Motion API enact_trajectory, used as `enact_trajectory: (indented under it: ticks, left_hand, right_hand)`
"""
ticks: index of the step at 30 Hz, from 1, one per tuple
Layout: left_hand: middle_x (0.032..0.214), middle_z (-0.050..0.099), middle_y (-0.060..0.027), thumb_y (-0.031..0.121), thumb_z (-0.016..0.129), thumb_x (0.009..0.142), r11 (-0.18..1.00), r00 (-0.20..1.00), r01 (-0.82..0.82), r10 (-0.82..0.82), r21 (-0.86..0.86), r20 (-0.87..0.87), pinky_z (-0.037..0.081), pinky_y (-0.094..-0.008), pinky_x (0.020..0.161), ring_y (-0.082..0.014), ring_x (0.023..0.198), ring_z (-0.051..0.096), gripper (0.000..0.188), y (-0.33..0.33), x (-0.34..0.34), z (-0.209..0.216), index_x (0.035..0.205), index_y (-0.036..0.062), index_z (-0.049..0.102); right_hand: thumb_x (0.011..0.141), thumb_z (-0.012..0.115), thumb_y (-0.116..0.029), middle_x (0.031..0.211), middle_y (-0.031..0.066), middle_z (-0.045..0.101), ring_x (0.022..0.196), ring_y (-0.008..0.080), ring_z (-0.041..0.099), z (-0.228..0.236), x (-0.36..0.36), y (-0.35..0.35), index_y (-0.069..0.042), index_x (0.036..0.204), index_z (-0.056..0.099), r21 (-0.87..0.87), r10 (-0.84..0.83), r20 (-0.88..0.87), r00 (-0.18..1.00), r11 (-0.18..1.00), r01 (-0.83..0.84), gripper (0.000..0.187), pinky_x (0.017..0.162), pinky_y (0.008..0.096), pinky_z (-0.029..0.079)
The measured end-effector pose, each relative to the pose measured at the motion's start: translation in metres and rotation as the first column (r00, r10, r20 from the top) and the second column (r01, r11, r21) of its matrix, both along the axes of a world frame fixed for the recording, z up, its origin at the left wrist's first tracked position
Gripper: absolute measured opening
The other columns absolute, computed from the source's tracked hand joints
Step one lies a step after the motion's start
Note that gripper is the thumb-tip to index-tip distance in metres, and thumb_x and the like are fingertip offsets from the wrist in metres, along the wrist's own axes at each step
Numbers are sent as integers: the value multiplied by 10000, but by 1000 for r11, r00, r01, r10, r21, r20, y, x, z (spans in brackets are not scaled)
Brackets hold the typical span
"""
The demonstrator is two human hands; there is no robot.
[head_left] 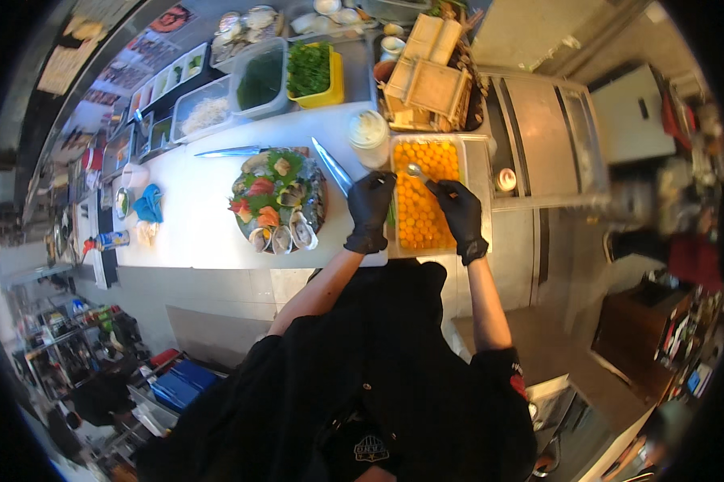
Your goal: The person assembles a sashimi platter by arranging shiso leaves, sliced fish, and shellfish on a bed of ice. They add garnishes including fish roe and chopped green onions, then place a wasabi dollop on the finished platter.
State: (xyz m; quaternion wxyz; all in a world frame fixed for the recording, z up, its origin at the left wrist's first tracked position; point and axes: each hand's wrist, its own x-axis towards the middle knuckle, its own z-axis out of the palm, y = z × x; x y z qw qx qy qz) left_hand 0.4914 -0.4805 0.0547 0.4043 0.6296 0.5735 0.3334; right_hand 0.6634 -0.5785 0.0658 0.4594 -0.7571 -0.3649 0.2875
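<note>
My right hand [460,210], in a black glove, grips a metal spoon [415,170] over a clear rectangular container [464,149] filled with small round orange balls [423,222]. Beside that container's left rim, my left hand [369,210], also gloved in black, has its fingers curled together; what they hold, if anything, is hidden. A knife [330,165] lies just left of this hand, its blade pointing away. Further left sits a round platter of sliced raw fish and green leaves [267,191], with several opened oysters [281,239] along its near edge.
A second knife [227,151] rests beyond the platter. A lidded white tub [368,138] stands behind my left hand. Containers of greens [309,68] and white shreds [205,115] line the back, with wooden trays [438,88] stacked at right. A blue cloth [148,204] lies far left.
</note>
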Motion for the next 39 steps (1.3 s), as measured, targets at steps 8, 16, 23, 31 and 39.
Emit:
enact_trajectory:
  ticks: [8, 16, 23, 31, 39]
  left_hand:
    - [872, 770, -102, 159, 741, 938, 972, 972, 211, -198, -107, 124, 575, -315, 711, -163, 759, 738, 158, -17, -40, 58, 1015, 24, 773]
    - [816, 728, -38, 82, 750, 915, 963, 944, -187, 121, 194, 307, 513, -289, 640, -93, 682, 616, 143, 64, -240, 125, 1036, 7, 758]
    - [733, 680, 10, 130, 725, 959, 776, 837, -532, 420, 340, 351, 457, -258, 601, -52, 644, 570, 138, 221, -454, 127, 998, 6, 774]
    - [847, 767, -107, 251, 710, 936, 801, 799, -585, 543, 126, 259, 538, -372, 705, -205, 747, 730, 248, 466, -752, 61, 991, 19, 779]
    - [1108, 742, -133, 335, 631, 994, 894, 594, -316, 449, 319, -668, 554, -465, 768, -302, 1003, 699, 365, 340, -736, -77, 1246, 87, 721]
  right_hand:
    - [949, 781, -216, 942, 50, 754, 845, 130, 645, -13, 1, -11, 18, 1106, 758, 120, -121, 53, 991, 986, 113, 283, 793, 286, 518]
    - [961, 778, -258, 942, 61, 750, 843, 151, 652, -17, -8, -13, -7, 1061, 775, -12, -256, 172, 951, 965, 262, 270, 757, 319, 513]
    - [968, 763, -200, 1049, 101, 723, 954, 193, 661, -15, -40, -1, 15, 1100, 726, 33, -391, -285, 875, 908, 417, 255, 867, 366, 555]
    - [957, 763, -187, 1032, 90, 730, 936, 184, 671, -2, -76, 20, 3, 1095, 730, -38, -436, -61, 898, 900, 434, 237, 835, 349, 554]
    - [945, 762, -174, 1014, 79, 737, 919, 174, 681, -8, -53, -11, -10, 1091, 734, -63, -377, 201, 904, 916, 396, 221, 802, 332, 553]
